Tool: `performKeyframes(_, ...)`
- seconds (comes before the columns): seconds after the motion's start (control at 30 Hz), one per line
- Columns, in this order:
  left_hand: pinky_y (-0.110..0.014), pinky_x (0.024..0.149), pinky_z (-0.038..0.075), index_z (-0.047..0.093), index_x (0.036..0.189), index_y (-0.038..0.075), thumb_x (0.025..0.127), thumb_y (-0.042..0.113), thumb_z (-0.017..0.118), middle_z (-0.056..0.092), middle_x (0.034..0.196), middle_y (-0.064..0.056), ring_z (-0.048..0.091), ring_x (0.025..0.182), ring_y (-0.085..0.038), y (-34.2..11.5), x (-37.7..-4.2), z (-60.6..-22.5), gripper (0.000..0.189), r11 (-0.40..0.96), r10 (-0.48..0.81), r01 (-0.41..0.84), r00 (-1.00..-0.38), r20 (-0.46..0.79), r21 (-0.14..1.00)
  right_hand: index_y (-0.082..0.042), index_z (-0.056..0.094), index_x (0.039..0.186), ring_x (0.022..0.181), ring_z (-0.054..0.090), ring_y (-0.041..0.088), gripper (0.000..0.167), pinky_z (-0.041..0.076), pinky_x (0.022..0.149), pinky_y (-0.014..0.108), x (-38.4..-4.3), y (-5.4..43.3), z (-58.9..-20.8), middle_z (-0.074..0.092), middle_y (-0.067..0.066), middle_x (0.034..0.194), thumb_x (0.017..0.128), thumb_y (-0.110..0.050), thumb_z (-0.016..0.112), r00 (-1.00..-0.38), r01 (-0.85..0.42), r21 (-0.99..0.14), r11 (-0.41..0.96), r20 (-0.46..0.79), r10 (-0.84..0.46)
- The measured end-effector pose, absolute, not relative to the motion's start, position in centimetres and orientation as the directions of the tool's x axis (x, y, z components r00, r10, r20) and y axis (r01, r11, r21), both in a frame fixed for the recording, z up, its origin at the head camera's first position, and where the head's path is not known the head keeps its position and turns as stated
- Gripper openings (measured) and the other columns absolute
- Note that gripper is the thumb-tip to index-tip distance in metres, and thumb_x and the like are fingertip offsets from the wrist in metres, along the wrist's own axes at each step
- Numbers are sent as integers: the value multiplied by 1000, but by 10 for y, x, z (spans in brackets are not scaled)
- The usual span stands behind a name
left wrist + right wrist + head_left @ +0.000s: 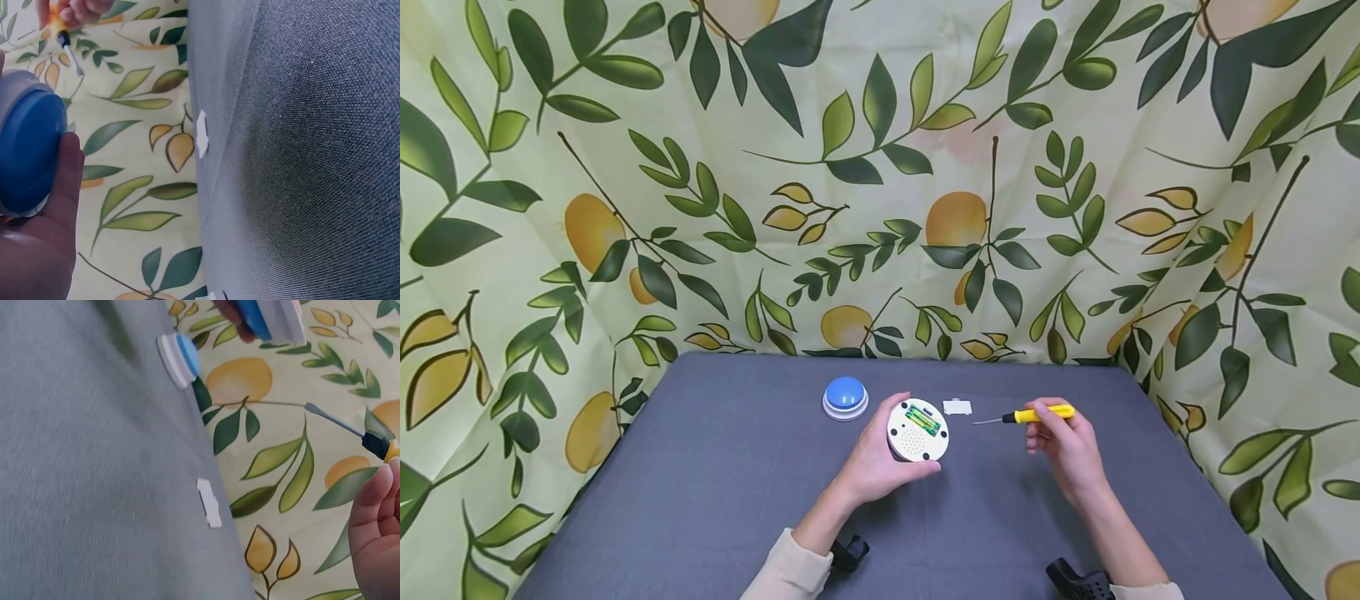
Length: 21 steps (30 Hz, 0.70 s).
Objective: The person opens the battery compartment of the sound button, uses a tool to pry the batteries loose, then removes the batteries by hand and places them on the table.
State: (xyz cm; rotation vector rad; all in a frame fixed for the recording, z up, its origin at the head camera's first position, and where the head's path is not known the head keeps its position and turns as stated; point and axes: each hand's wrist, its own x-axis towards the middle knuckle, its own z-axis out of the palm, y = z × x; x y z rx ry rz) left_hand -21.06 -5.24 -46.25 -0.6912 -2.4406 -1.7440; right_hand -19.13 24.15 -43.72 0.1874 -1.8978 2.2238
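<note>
My left hand [880,458] grips a round white push button [913,446] with its underside facing me. Green batteries [923,420] sit in its uncovered compartment, and its blue dome [32,150] shows in the left wrist view. To the right, my right hand [1070,446] holds a screwdriver [1039,414] by its yellow handle, the metal blade pointing left toward the button but apart from it. A small white battery cover [957,407] lies on the table between and beyond the hands.
A second push button [846,397], blue dome up on a white base, stands on the table beyond my left hand. The grey cloth-covered table [715,483] ends at a leaf-patterned curtain [880,192] behind and on both sides.
</note>
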Motion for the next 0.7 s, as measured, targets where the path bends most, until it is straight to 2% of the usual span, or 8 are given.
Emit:
performKeyframes(0.37,-37,99,42,37,151,23,70,33,93,58,128,4,56,113,-15,-55,-211,-464,99,226,326,373,-900,290,900,-3,64,102,59,55,13,16,50,56,22,-198,218,-431,60,3,73,106,-15,54,-972,-236,-934,-269,221,84)
performKeyframes(0.7,-36,99,41,33,150,11,71,31,91,57,128,3,56,113,-16,-55,-211,-463,100,195,342,347,-901,268,917,-9,65,99,60,51,13,22,47,56,23,-202,206,-430,56,1,72,108,-21,49,-971,-238,-889,-392,232,65)
